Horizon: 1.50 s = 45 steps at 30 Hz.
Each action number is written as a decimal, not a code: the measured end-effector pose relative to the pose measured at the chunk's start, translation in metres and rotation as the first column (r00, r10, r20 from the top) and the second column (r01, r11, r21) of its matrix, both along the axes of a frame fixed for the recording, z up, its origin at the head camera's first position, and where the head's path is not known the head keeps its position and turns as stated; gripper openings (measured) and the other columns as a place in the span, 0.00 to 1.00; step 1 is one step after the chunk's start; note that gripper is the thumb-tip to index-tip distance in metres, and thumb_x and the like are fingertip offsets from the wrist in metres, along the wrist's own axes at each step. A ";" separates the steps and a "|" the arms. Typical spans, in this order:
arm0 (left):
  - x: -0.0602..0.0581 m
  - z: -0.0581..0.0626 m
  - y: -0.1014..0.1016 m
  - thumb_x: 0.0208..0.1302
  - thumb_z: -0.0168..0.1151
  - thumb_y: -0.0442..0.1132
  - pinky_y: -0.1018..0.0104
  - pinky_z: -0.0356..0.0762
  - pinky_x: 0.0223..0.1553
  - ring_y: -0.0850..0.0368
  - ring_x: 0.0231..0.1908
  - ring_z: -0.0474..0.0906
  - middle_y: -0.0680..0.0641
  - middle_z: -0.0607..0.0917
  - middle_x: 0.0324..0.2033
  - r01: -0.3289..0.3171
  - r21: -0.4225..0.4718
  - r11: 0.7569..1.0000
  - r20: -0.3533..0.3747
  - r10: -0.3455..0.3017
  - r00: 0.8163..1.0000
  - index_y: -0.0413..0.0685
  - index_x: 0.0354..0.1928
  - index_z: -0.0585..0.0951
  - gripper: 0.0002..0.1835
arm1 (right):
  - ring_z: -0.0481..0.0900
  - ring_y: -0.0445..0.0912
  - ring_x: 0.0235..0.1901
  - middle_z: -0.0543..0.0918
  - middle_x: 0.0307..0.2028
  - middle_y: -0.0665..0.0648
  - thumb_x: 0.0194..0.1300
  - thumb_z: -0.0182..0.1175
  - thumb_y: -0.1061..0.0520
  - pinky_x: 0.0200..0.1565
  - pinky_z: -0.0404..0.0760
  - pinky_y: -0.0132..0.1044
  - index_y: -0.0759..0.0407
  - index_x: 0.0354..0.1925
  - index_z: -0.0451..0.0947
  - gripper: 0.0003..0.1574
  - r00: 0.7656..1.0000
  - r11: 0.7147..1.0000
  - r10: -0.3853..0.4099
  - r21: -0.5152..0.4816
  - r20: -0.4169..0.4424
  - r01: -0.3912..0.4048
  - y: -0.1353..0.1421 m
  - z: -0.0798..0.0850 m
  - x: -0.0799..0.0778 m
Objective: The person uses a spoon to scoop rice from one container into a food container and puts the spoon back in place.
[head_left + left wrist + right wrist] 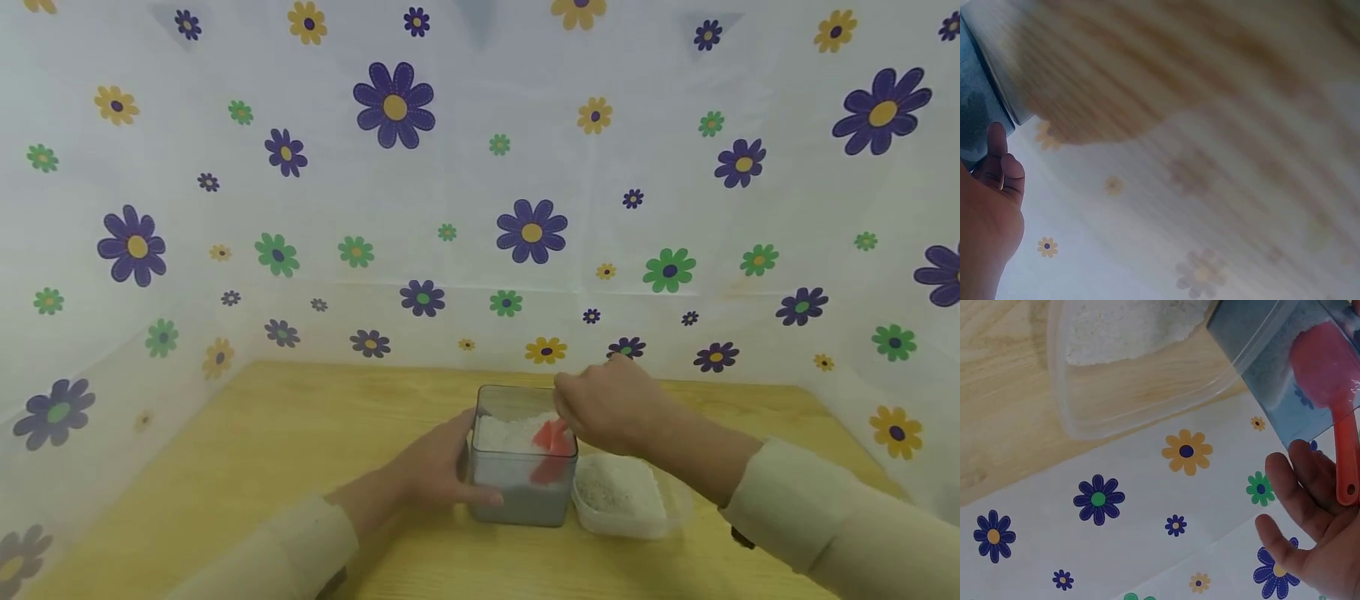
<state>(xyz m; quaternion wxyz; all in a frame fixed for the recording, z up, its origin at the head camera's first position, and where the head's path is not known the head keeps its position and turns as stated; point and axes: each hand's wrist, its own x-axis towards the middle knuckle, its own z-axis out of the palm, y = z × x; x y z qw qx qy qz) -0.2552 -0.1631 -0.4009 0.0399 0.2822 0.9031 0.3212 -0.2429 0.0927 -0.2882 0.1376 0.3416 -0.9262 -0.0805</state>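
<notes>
A clear grey, square-sided container [521,504] stands upright on the table, with white rice-like grains [506,433] in it. My left hand [426,468] holds it from the left, thumb across its front and fingers along its side. In the left wrist view, the fingertips lie at the container's wall [974,103]. My right hand [618,404] grips the handle of a red scoop [551,435] from above. The scoop's bowl [1322,365] is inside the container, seen through its wall in the right wrist view.
A low clear plastic tub [621,527] with more white grains stands close to the container's right, below my right forearm. The wooden table [315,417] ends at a white sheet [465,183] with printed flowers, which encloses the back and both sides.
</notes>
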 end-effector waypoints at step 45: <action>0.001 0.001 -0.001 0.36 0.66 0.74 0.57 0.66 0.56 0.64 0.52 0.64 0.64 0.69 0.54 0.022 -0.036 0.999 -0.112 -0.026 0.993 0.64 0.67 0.57 0.54 | 0.56 0.40 0.12 0.60 0.09 0.47 0.66 0.42 0.50 0.13 0.53 0.32 0.50 0.09 0.63 0.28 0.942 0.862 -0.299 -0.382 0.150 0.334 -0.003 -0.040 0.014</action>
